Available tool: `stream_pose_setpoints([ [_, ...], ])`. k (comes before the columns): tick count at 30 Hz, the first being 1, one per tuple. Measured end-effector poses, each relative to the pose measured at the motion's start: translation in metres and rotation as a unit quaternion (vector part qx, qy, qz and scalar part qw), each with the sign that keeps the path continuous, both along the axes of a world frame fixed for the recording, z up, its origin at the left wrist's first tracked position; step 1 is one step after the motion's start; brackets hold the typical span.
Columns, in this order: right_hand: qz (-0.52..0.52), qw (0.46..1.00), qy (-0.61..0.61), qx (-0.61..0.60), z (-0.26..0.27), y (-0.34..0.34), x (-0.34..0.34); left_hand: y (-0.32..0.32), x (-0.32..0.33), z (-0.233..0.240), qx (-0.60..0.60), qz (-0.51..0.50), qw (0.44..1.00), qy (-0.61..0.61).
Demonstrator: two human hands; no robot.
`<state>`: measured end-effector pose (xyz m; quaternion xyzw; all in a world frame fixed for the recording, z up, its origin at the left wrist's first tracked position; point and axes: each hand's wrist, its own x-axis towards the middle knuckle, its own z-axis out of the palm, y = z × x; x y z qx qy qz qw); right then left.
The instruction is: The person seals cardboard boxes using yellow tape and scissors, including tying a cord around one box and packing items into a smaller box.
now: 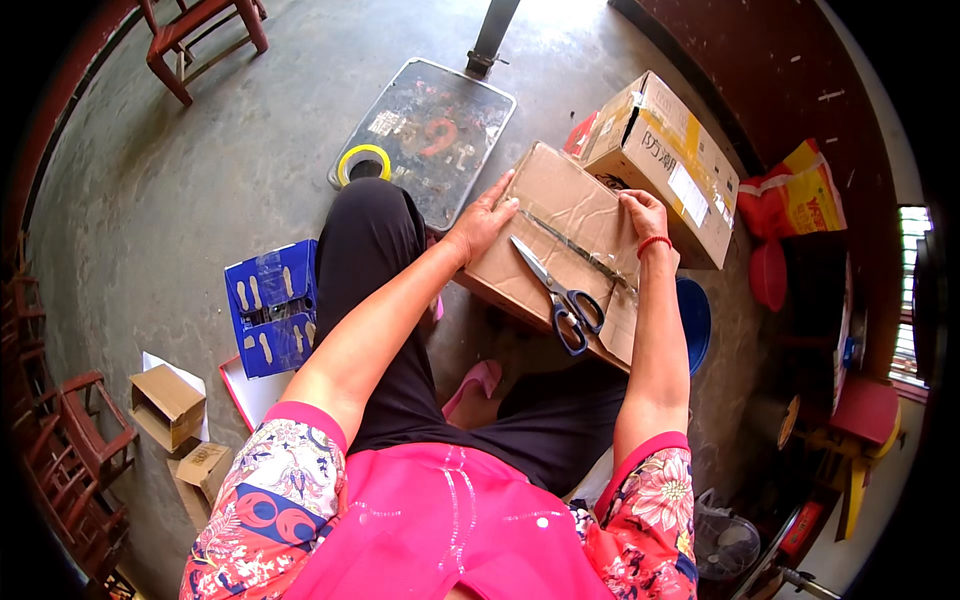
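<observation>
A brown cardboard box (pixel 551 196) sits before me, tilted in view, with a strip of tape (pixel 581 247) along its top seam. My left hand (pixel 480 225) grips its left edge, the thumb lying on top. Thumb and fingertips of my right hand (pixel 646 214) are pinched together at the right edge of the box; whether a bit of tape is between them is too small to tell. Scissors (pixel 559 292) with dark blue handles lie on the box top between my hands, their blades partly apart.
A roll of yellow tape (pixel 364 161) rests on a platform scale (pixel 431 135). Behind the box stands a larger taped carton (pixel 664 169). A blue box (pixel 271 307) is left of my knee. Small open cartons (pixel 169 405), a blue tub (pixel 694 326) and wooden chairs (pixel 90 420) stand around.
</observation>
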<state>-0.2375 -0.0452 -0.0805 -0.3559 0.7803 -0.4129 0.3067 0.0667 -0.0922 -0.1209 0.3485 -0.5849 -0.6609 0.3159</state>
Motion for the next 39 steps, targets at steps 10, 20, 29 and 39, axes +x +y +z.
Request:
stream_pose_setpoints([
  [10,-0.051,0.996,-0.065,-0.028,-0.003,-0.004,-0.017,-0.002,-0.002,-0.006,0.016,0.006,1.000,0.021],
  [20,-0.055,0.981,-0.171,-0.072,0.018,0.009,-0.009,0.001,-0.003,0.000,0.024,-0.007,0.999,0.023],
  [29,0.155,0.988,-0.010,0.019,0.035,0.034,0.004,0.001,0.000,0.009,0.049,-0.014,0.998,0.020],
  [39,0.025,0.910,0.409,0.069,0.021,0.159,-0.020,0.002,0.000,0.011,0.064,-0.013,0.998,0.017],
])
